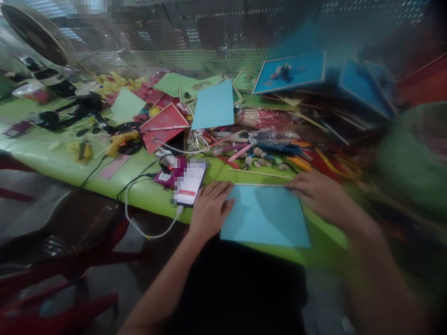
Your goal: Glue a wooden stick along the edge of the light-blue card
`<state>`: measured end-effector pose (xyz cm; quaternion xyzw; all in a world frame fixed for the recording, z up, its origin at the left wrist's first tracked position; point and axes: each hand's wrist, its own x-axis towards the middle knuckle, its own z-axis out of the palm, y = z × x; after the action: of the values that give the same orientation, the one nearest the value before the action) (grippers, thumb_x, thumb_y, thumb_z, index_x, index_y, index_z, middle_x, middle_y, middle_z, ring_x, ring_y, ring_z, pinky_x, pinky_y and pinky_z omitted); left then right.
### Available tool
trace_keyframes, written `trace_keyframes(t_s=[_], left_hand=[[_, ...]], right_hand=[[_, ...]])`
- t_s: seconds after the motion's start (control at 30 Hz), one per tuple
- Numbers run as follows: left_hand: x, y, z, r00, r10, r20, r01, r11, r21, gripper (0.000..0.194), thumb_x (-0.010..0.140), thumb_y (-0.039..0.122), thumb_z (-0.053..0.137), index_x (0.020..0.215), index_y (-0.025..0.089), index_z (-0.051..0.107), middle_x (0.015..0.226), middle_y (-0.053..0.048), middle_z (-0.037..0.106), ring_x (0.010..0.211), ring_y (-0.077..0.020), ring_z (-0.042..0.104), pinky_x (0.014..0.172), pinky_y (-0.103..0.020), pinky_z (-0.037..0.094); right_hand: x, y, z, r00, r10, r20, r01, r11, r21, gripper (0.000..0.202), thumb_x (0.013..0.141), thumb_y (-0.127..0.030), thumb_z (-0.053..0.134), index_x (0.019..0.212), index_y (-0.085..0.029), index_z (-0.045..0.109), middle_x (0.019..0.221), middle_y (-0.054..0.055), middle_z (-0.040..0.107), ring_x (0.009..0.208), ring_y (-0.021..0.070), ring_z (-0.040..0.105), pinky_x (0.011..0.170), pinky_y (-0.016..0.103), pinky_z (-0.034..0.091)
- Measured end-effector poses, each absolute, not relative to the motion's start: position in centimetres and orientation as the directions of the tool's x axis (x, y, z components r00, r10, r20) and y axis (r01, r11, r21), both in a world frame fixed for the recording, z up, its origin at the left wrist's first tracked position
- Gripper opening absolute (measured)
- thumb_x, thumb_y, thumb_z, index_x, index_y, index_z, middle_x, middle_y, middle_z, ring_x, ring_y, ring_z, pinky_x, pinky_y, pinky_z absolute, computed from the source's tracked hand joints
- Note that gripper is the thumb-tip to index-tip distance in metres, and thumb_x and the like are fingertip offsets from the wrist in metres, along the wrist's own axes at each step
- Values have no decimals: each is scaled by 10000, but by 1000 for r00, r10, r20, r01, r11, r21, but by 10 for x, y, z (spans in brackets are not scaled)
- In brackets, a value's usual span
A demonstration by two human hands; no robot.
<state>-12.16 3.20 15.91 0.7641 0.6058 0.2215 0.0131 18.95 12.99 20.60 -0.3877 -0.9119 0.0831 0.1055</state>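
**Craft table, green covering: hands on a light-blue sheet**

Surface: a long table (52, 153) under a lime-green cover runs from the left edge of the frame to the lower centre, backed by a perforated metal screen (216, 46) across the top. The right side of the frame is heavily blurred.

Item 1. Light-blue paper sheet (265, 216), lower centre, lying flat at the near edge of the table, its lower corner reaching past the edge.

Item 2. Left hand (209, 209), palm down, fingers spread and relaxed, resting on the sheet's left edge; it grips nothing.

Item 3. Right hand (317, 195), also flat and unclenched, fingertips pressing the sheet's upper right corner.

Item 4. Thin wooden stick (260, 173), lying just above the sheet's top edge, apart from both hands.

Item 5. Phone (190, 184), screen lit (contents pixelated), just left of the left hand, with a white cable (146, 232) looping off the table edge below it.

Item 6. Second light-blue sheet (213, 104), upper centre, propped on a heap of red and green papers.

Item 7. Blue framed panel (289, 72), upper right, leaning at a tilt.

Item 8. Bundle of coloured sticks and pens (275, 149), centre right, some in clear wrapping.

Item 9. Fan (35, 35), upper left corner, partly out of frame.
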Motion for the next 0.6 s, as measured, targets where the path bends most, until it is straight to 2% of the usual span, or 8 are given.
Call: trace_keyframes(t_s=[0.1,0.27,0.43,0.5,0.53,0.6], left_hand=[[-121,32,160,166,942,293,925,-252,286,405,1051,346,494,1403,203,633,1420,-76,675,1319,-283,579,1096,-483,443],[-120,33,163,155,949,273,931,-233,280,395,1053,345,491,1387,198,644,1415,-72,678,1311,-274,582,1099,-468,436],[-121,35,161,173,944,281,936,-246,250,404,1054,339,477,1394,190,636,1416,-79,673,1312,-274,573,1107,-454,436],[-124,36,158,185,935,304,934,-263,241,417,1060,340,453,1400,176,630,1420,-87,669,1322,-279,564,1126,-447,424],[-126,36,156,192,928,320,931,-276,240,435,1061,347,446,1416,164,617,1426,-93,664,1331,-283,557,1134,-446,420],[-130,39,152,211,910,356,927,-302,224,455,1058,364,436,1417,151,617,1419,-99,669,1323,-299,561,1143,-460,410]], right_hand=[[188,129,203,-672,733,103,707,676,-207,341,994,-217,500,1085,-209,828,1035,103,786,962,269,701,813,400,569],[191,127,194,-657,739,150,711,673,-204,331,979,-198,513,1062,-249,830,1034,89,784,948,263,691,806,396,559],[186,130,186,-644,741,190,705,671,-227,283,979,-203,552,1056,-213,824,1024,108,776,949,281,686,826,436,560],[181,130,189,-595,755,274,715,653,-247,275,979,-204,560,1080,-187,815,1025,126,771,986,299,682,858,460,558],[179,129,192,-555,765,328,718,639,-274,283,979,-206,572,1151,-189,796,1053,123,767,1028,297,679,889,458,556],[180,123,204,-458,767,448,720,616,-318,333,973,-192,595,1269,-234,744,1155,96,757,1122,278,669,974,453,534]])
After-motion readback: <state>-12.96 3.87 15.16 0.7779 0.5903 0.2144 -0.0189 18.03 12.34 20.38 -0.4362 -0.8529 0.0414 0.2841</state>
